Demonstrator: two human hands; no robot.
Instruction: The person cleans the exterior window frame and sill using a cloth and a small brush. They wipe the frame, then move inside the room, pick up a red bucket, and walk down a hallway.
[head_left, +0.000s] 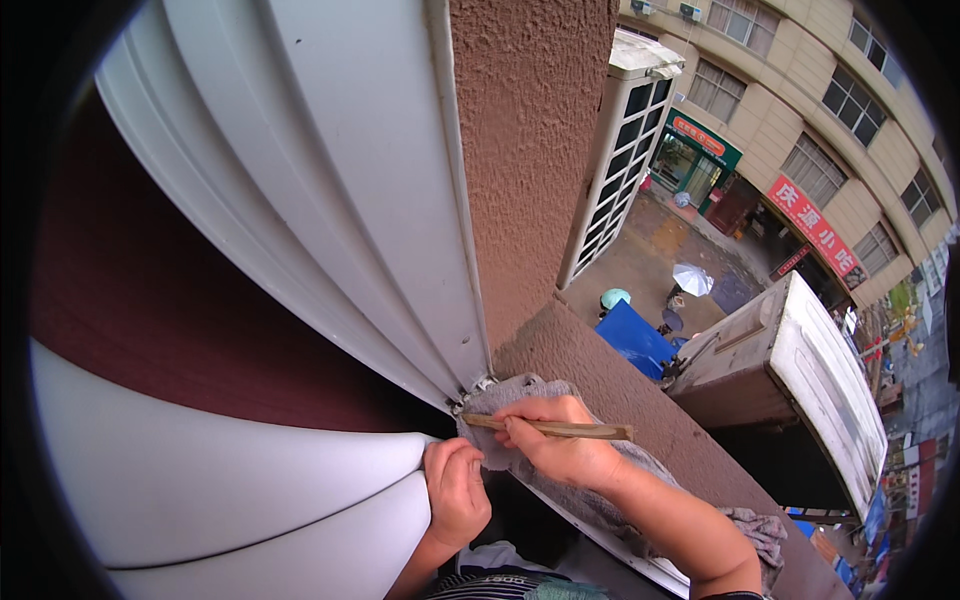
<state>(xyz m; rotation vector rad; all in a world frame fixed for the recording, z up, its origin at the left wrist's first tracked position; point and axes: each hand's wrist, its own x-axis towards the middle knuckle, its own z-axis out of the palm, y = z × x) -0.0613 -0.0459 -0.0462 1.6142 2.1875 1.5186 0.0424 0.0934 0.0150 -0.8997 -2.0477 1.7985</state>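
Note:
My right hand grips a thin flat wooden stick, its tip near the bottom corner of the white window frame. Whitish, crumbly material lies in that corner. Beneath the hand a grey cloth is spread over the sill and runs down to the right. My left hand is curled round the end of a smooth white padded panel, left of the cloth. Whether its hidden fingers press on anything else cannot be told.
A rough brown wall and ledge border the window. An air-conditioner outdoor unit stands beyond the wall, and a weathered metal box is at the right. Far below is a street with umbrellas and a blue canopy.

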